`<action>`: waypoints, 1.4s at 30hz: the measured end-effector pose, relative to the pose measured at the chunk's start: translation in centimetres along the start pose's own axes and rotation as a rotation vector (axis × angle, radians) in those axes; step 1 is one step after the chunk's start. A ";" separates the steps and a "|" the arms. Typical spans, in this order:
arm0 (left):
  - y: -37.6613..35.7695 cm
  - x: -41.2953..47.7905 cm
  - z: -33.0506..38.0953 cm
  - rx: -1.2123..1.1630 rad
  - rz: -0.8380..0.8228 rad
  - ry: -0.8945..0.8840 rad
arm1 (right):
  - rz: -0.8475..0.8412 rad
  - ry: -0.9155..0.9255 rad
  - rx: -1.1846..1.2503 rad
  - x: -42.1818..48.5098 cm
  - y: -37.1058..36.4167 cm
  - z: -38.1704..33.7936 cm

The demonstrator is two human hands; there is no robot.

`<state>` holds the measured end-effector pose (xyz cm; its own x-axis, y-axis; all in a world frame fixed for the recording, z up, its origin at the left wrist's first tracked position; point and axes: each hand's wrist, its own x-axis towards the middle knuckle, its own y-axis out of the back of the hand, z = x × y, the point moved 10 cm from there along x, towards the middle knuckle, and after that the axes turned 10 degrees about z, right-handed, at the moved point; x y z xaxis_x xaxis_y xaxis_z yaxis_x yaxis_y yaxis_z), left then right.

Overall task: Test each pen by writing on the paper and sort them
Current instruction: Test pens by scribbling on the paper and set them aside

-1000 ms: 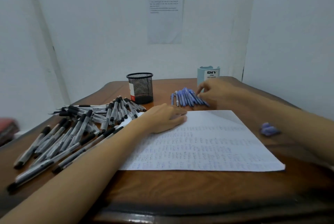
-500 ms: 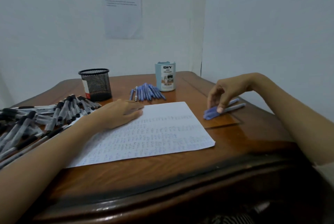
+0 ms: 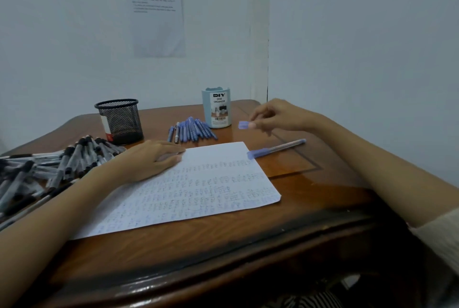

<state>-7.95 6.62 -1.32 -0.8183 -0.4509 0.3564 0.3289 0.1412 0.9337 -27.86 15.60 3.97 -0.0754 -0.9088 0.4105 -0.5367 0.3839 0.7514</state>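
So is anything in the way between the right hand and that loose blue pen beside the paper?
Nothing visible. Only brown wooden table shows between the right hand, which pinches a small blue piece, and the blue-capped clear pen.

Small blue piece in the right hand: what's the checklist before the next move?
1. Grip: right hand pinches the small blue plastic piece at its fingertips, above the brown wooden table. Ok.
2. Sheet steadied: left hand lies flat on the handwritten white paper sheet. Ok.
3. Writing room: bare strip along the sheet's far edge. Ok.
4. Slim blue pen lies on the table right of the sheet, touched by neither hand. Ok.
5. Is the piece that pen's cap? Cannot tell.
6. Fan of blue pens beside the pale blue desk organizer lies apart from the right hand. Ok.
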 end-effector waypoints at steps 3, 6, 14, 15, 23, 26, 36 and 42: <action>0.5 -0.2 -0.8 0.033 0.026 0.015 | 0.218 -0.013 0.026 1.5 0.0 -1.4; 0.5 -0.5 -1.6 0.033 0.014 0.050 | 0.217 -0.017 -0.155 3.0 -1.6 -2.8; 0.6 -0.5 -1.5 0.058 0.015 0.051 | 0.075 0.089 -0.302 4.3 -8.5 -5.3; 0.6 -0.5 -1.3 0.056 0.016 0.048 | 0.083 0.104 -0.330 4.2 -8.8 -5.1; 0.9 -0.4 -0.7 0.051 0.025 0.037 | 0.053 0.035 -0.458 3.6 -7.7 -3.3; 0.9 -0.4 -0.7 0.047 0.029 0.035 | -0.229 -0.074 -0.417 3.2 -9.1 -1.6; 0.8 -0.3 -0.7 0.049 0.022 0.043 | -0.467 -0.342 0.177 0.5 -4.5 -0.7; 1.0 -0.4 -0.7 0.052 0.020 0.052 | -0.016 -0.335 0.777 2.0 -4.8 -2.6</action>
<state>-6.96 6.35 -0.60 -0.7857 -0.4929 0.3739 0.3188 0.1953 0.9275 -23.26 12.31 2.50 -0.2420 -0.9607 0.1360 -0.9558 0.2602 0.1369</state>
